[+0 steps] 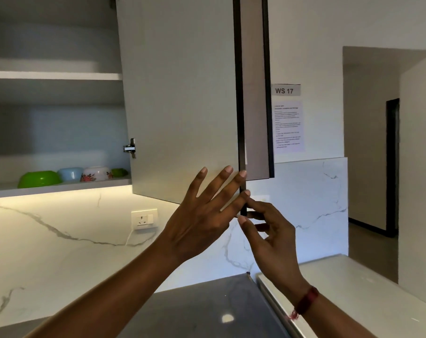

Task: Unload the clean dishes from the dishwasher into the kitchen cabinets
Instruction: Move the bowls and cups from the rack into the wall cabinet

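**Cabinet door in hand, no dish being carried**

Dishes: four bowls sit in a row on the cabinet's bottom shelf (60,187). From the left: big green bowl (39,179), pale blue bowl (70,173), floral bowl (97,173), small green bowl (119,172), all rim-down and close together. The upper shelf (53,75) shows no dishes from here. The dishwasher isn't in view.

Step, my read: door handling between loads. I can't tell whether the cabinet door (182,106) is being swung open or shut. It stands well open, inner face toward us.

Next move: if closing, both hands need to come off the door's edge before it meets the frame. If there's more to unload, go back down for the next item. The shelf has free space at the front and to the left.

Left grip (202,215): fingers straight and spread apart, fingertips lying flat on the door's inner face near the bottom edge. It holds nothing.

Right grip (268,230): fingers curled, with thumb and forefinger apparently pinching the bottom end of the door's dark edge strip (240,118). Red wristband (307,300) on that arm.

Around: marble backsplash with a wall socket (144,218), grey tabletop (207,308) below, "WS 17" sign (285,90) on the wall to the right.
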`<state>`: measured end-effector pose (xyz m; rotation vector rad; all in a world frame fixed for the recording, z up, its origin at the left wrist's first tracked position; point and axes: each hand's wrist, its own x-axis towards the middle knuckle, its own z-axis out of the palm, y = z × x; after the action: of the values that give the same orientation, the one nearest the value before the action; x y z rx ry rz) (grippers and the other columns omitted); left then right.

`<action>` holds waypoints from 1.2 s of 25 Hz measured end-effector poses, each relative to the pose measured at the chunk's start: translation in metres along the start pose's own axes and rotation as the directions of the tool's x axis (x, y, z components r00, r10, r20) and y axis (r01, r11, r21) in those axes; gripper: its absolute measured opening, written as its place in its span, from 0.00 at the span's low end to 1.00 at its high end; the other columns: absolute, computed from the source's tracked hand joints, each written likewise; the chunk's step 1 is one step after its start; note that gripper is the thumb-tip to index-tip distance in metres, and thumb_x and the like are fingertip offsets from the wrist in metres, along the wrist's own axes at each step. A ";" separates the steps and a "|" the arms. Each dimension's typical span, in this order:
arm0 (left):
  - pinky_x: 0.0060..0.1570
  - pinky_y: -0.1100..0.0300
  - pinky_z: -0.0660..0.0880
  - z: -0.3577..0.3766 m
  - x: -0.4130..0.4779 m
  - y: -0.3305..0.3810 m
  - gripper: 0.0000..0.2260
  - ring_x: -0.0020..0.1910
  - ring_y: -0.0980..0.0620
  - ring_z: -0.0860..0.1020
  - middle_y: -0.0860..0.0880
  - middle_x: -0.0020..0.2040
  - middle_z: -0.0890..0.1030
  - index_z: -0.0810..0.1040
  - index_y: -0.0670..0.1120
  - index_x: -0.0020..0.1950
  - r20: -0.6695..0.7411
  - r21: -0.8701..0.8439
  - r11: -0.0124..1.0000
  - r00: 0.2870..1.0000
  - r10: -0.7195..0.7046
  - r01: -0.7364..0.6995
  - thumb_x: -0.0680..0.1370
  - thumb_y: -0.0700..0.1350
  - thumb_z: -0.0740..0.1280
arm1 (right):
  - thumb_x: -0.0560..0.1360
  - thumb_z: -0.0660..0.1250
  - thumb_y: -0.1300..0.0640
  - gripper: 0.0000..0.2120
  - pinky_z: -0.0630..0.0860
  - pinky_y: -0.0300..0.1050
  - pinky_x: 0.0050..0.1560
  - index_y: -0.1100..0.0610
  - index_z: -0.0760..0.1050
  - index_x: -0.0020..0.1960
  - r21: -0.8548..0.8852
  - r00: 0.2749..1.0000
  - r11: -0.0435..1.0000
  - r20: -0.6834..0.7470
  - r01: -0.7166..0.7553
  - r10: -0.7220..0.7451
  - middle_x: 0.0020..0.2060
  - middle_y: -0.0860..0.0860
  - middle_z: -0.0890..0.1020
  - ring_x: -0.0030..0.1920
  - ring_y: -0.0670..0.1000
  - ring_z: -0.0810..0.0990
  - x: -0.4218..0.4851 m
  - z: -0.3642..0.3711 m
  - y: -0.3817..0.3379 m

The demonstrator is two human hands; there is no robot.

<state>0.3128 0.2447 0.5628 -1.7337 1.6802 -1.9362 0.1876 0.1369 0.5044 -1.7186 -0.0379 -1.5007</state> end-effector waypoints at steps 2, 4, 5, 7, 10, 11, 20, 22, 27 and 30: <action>0.71 0.35 0.57 -0.018 -0.010 -0.004 0.27 0.76 0.37 0.57 0.41 0.77 0.58 0.63 0.44 0.75 0.006 0.054 0.998 1.000 0.022 -0.022 0.78 0.49 0.64 | 0.75 0.69 0.53 0.11 0.79 0.36 0.46 0.41 0.78 0.56 0.067 1.000 0.998 -0.015 0.013 -0.012 0.50 0.37 0.83 0.53 0.44 0.81 -0.007 0.004 -0.006; 0.71 0.35 0.56 -0.036 -0.022 -0.009 0.25 0.76 0.37 0.57 0.41 0.76 0.59 0.63 0.43 0.74 0.031 0.105 0.994 0.999 0.019 -0.022 0.79 0.49 0.62 | 0.74 0.66 0.51 0.12 0.81 0.46 0.48 0.39 0.77 0.55 0.122 1.000 0.993 -0.023 0.009 -0.006 0.52 0.37 0.83 0.54 0.46 0.81 -0.012 0.017 -0.005; 0.71 0.35 0.56 -0.043 -0.029 -0.012 0.25 0.76 0.38 0.58 0.41 0.76 0.59 0.63 0.43 0.74 0.039 0.123 0.992 0.999 0.009 -0.014 0.79 0.49 0.62 | 0.74 0.65 0.50 0.13 0.80 0.47 0.48 0.37 0.76 0.56 0.139 1.000 0.990 -0.012 -0.002 0.004 0.52 0.36 0.82 0.55 0.46 0.81 -0.014 0.024 -0.004; 0.72 0.36 0.54 -0.056 -0.044 -0.017 0.25 0.76 0.39 0.56 0.42 0.76 0.59 0.64 0.43 0.74 0.042 0.165 0.986 0.999 -0.027 0.019 0.78 0.49 0.63 | 0.74 0.65 0.48 0.14 0.79 0.39 0.49 0.34 0.74 0.58 0.128 1.000 0.992 0.026 0.004 -0.007 0.54 0.34 0.81 0.56 0.42 0.80 -0.017 0.038 -0.004; 0.74 0.38 0.48 -0.076 -0.064 -0.021 0.29 0.78 0.41 0.51 0.43 0.77 0.58 0.62 0.44 0.74 0.038 0.216 0.973 0.995 -0.095 0.084 0.76 0.54 0.64 | 0.73 0.66 0.47 0.23 0.77 0.31 0.54 0.39 0.68 0.67 0.013 0.993 0.998 0.101 0.065 -0.066 0.63 0.35 0.76 0.61 0.37 0.75 -0.024 0.057 -0.002; 0.74 0.38 0.47 -0.083 -0.071 -0.022 0.31 0.78 0.42 0.49 0.44 0.77 0.57 0.61 0.44 0.74 0.042 0.216 0.969 0.991 -0.129 0.117 0.75 0.55 0.63 | 0.73 0.66 0.47 0.27 0.75 0.32 0.58 0.42 0.66 0.71 -0.042 0.986 0.994 0.135 0.101 -0.094 0.67 0.35 0.72 0.65 0.36 0.73 -0.027 0.065 0.000; 0.72 0.32 0.47 -0.143 -0.130 -0.031 0.35 0.77 0.39 0.52 0.46 0.79 0.48 0.50 0.49 0.79 0.240 0.403 0.866 0.879 -0.412 0.296 0.75 0.60 0.55 | 0.77 0.63 0.45 0.42 0.52 0.61 0.75 0.54 0.41 0.79 -0.189 0.783 0.843 0.512 0.504 -0.354 0.79 0.50 0.41 0.78 0.53 0.40 -0.037 0.152 -0.021; 0.71 0.31 0.48 -0.154 -0.138 -0.035 0.36 0.77 0.40 0.52 0.45 0.79 0.49 0.51 0.49 0.79 0.275 0.446 0.842 0.849 -0.452 0.304 0.74 0.61 0.56 | 0.76 0.63 0.45 0.44 0.52 0.62 0.75 0.53 0.38 0.79 -0.129 0.754 0.858 0.555 0.496 -0.352 0.79 0.49 0.39 0.78 0.53 0.39 -0.039 0.175 -0.027; 0.72 0.33 0.45 -0.171 -0.161 -0.036 0.36 0.78 0.44 0.50 0.45 0.79 0.53 0.55 0.46 0.78 0.317 0.467 0.812 0.791 -0.523 0.349 0.73 0.59 0.57 | 0.75 0.64 0.44 0.47 0.50 0.64 0.75 0.53 0.32 0.77 -0.059 0.682 0.859 0.636 0.509 -0.361 0.77 0.50 0.34 0.78 0.54 0.36 -0.046 0.224 -0.035; 0.72 0.34 0.49 -0.167 -0.180 -0.048 0.35 0.77 0.43 0.56 0.43 0.78 0.56 0.58 0.43 0.77 0.384 0.511 0.786 0.725 -0.572 0.349 0.74 0.58 0.56 | 0.75 0.63 0.43 0.48 0.44 0.63 0.76 0.49 0.28 0.76 -0.051 0.635 0.842 0.682 0.537 -0.364 0.76 0.50 0.32 0.77 0.53 0.32 -0.048 0.250 -0.042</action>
<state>0.2860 0.4884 0.5116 -2.3587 0.6227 -1.5535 0.3533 0.3346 0.5032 -2.5196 -0.7397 -1.1767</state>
